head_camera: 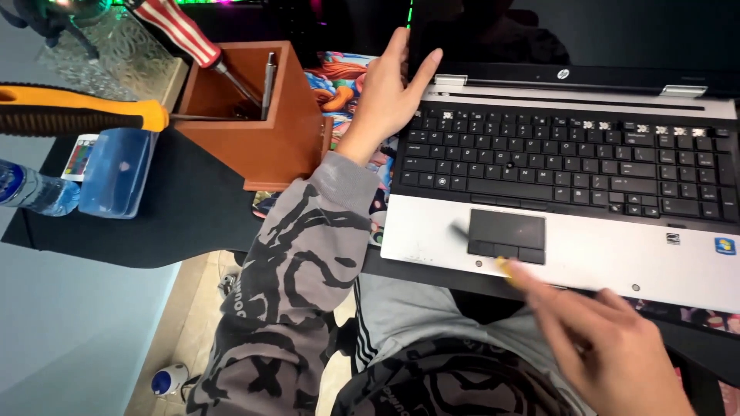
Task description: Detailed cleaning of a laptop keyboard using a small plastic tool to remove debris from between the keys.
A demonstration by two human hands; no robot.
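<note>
An open silver laptop [586, 254] with a black keyboard sits on a dark desk. My left hand [385, 92] grips the left edge of its dark screen, fingers wrapped around the lid. My right hand [601, 339] is blurred at the laptop's front edge. It pinches a small yellow thing [502, 266] whose tip touches the palm rest just below the black touchpad [506, 233]. What the yellow thing is cannot be made out.
A brown wooden holder [262, 131] with screwdrivers stands left of the laptop. A yellow-handled tool [85, 112] lies over a blue plastic box [116, 173]. A water bottle [31, 189] lies at far left. A colourful mat [339, 85] shows under the laptop.
</note>
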